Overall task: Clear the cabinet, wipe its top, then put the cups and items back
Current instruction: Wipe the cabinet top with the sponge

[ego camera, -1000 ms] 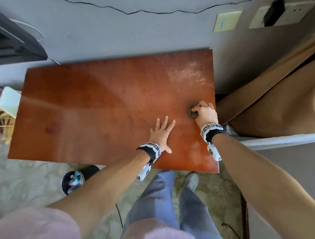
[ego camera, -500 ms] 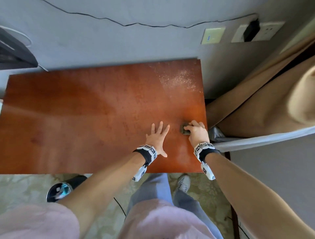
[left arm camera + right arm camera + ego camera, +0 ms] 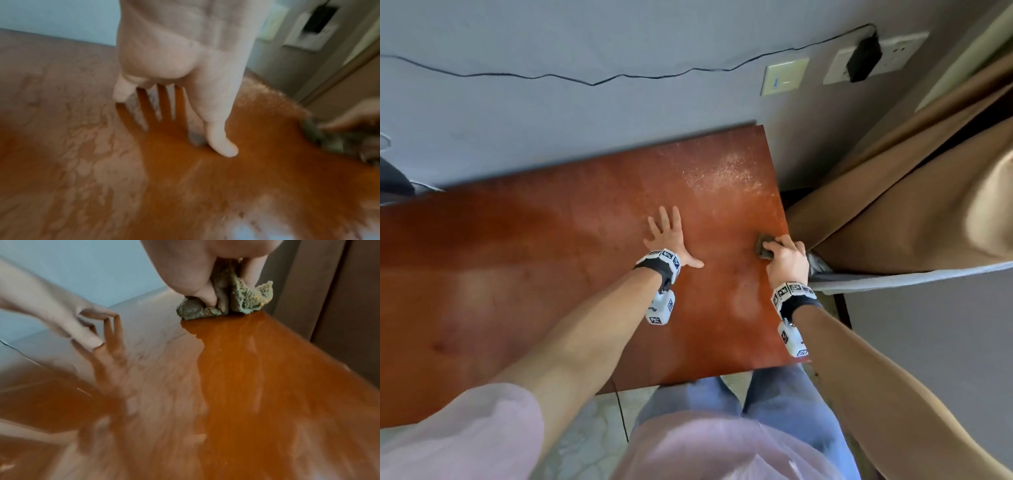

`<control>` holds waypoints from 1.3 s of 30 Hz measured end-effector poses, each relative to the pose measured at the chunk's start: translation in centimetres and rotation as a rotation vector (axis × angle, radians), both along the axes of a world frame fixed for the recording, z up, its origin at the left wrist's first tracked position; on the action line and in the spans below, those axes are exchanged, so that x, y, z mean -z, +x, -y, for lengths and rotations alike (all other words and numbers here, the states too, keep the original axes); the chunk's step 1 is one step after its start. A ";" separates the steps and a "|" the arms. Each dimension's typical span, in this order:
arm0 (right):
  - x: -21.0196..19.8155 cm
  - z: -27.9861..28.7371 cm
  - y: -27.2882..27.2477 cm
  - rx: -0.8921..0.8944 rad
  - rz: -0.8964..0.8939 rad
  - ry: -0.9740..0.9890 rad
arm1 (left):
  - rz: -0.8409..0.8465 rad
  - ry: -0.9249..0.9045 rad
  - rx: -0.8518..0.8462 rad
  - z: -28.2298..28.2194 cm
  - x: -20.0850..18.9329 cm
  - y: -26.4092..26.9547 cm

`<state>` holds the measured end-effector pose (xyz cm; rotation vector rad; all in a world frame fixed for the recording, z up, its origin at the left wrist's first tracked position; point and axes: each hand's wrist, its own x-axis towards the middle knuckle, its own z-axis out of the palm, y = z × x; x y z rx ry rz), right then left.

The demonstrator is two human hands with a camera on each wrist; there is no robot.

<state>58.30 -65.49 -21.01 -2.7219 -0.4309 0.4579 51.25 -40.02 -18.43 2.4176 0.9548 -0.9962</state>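
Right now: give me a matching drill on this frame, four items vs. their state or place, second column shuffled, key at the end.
Column 1:
1. left hand
2. right hand
3. cloth
4. black adapter

Column 2:
A. plugged into the wall socket
B. bunched up, at the right edge of the cabinet top
C. flat on the wood, fingers spread
D. fingers curled round the cloth

Pairs: 1-C, 2-D, 3-B, 4-A
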 end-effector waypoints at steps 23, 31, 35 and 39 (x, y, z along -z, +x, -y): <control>-1.1 -6.9 14.0 -0.205 -0.015 -0.004 | 0.040 -0.077 -0.105 -0.5 1.0 0.4; -0.5 0.8 6.6 -0.320 -0.109 -0.079 | 0.005 -0.043 -0.018 -1.3 -0.8 1.4; -0.8 0.9 7.1 -0.380 -0.111 -0.107 | 0.053 0.019 -0.096 -3.1 -1.4 3.0; -1.2 -0.4 8.4 -0.372 -0.085 -0.077 | 0.017 0.020 -0.177 -5.8 -0.9 5.3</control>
